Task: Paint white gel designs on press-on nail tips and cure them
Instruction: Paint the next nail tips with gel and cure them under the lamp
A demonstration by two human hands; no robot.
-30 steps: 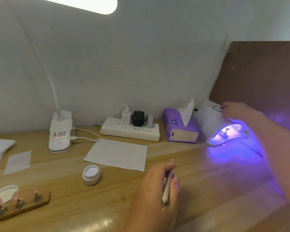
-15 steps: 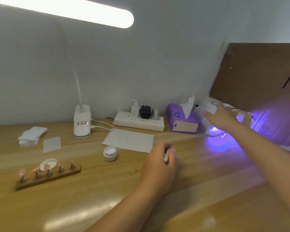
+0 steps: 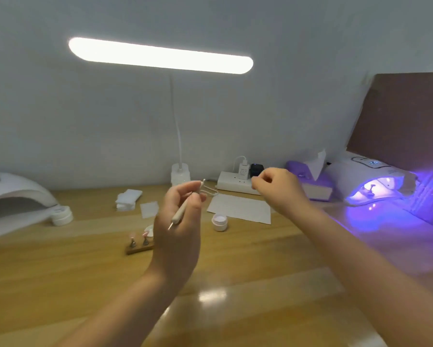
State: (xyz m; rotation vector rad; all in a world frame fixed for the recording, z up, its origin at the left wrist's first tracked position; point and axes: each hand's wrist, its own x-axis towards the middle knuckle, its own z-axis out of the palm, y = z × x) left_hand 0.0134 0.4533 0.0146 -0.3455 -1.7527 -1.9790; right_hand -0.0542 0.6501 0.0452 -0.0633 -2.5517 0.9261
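My left hand point(image 3: 178, 229) is raised over the middle of the wooden table and grips a thin white dotting pen point(image 3: 185, 206), tip pointing down. My right hand point(image 3: 276, 187) hovers to its right with fingers curled and nothing visibly in them. A wooden nail stand point(image 3: 138, 247) with pink nail tips point(image 3: 132, 237) sits partly hidden behind my left hand. An open jar of white gel point(image 3: 219, 221) stands just right of that hand. At the far right a white curing lamp point(image 3: 372, 179) glows purple with a nail holder point(image 3: 370, 190) inside.
A second white curing lamp point(image 3: 12, 196), unlit, sits at the far left with a small white jar point(image 3: 61, 215) beside it. White wipes point(image 3: 128, 199), a paper sheet point(image 3: 240, 209), a desk lamp base point(image 3: 180, 175), a power strip point(image 3: 235, 184) and a purple tissue box point(image 3: 313, 182) line the back.
My right hand has drawn back from the lit curing lamp to the middle. My left hand has lifted the pen off the table. The view has swung left, showing the second lamp.
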